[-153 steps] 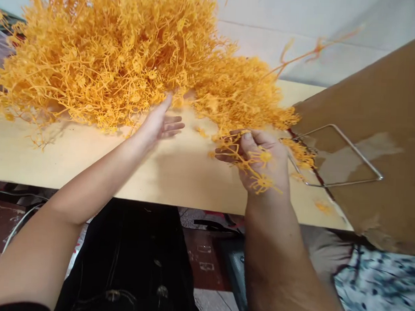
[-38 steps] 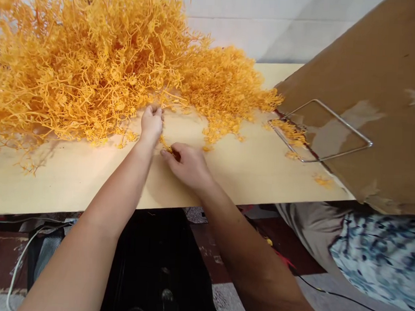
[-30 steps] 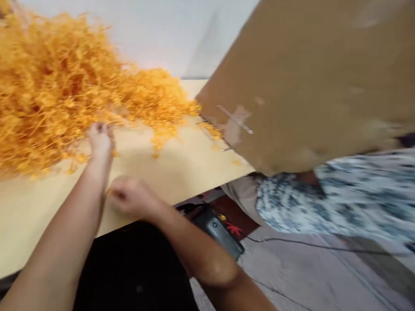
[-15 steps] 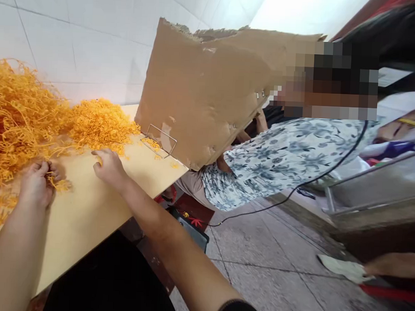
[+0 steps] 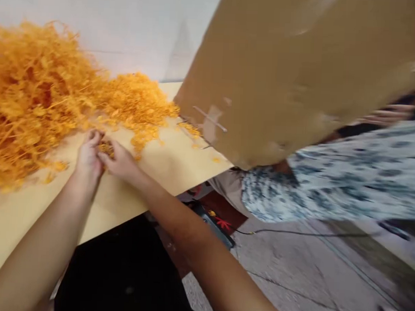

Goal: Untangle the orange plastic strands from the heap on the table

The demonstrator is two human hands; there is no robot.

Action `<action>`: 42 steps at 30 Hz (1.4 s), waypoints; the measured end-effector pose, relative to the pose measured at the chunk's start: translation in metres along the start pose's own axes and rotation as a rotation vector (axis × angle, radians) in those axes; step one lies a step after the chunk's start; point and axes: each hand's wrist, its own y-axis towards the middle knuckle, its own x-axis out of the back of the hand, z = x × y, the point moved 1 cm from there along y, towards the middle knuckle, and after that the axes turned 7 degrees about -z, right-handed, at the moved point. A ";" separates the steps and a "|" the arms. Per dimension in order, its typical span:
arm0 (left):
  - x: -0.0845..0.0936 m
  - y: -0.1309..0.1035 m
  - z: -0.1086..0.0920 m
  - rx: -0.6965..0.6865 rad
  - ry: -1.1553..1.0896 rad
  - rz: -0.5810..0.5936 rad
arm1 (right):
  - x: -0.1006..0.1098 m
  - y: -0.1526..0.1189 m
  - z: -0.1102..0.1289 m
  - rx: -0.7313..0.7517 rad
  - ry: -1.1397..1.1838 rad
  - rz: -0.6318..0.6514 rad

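My left hand [image 5: 90, 154] is closed on a small orange piece [image 5: 106, 147] above the pale tabletop [image 5: 123, 202]. Close against it, my right hand [image 5: 119, 161] has thumb and fingers pinched at the same orange piece. Beyond my hands and to the left rises a large tangled heap of orange strands [image 5: 34, 97]. A smaller orange pile [image 5: 137, 97] lies to its right, near the wall. Motion blur hides the fine detail between my fingertips.
A big cardboard sheet [image 5: 283, 76] stands at the table's right end, with a thin wire frame [image 5: 209, 118] by its base. Behind it sits a person in a patterned shirt [image 5: 347, 180]. A black cable [image 5: 293, 232] crosses above the floor.
My right hand has come back from the smaller pile to meet my left hand at the orange piece. The view has shifted, so the cardboard looks larger and farther right.
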 end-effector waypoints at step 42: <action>0.013 0.012 -0.009 0.189 0.071 -0.002 | 0.049 -0.061 0.059 0.057 0.281 -0.174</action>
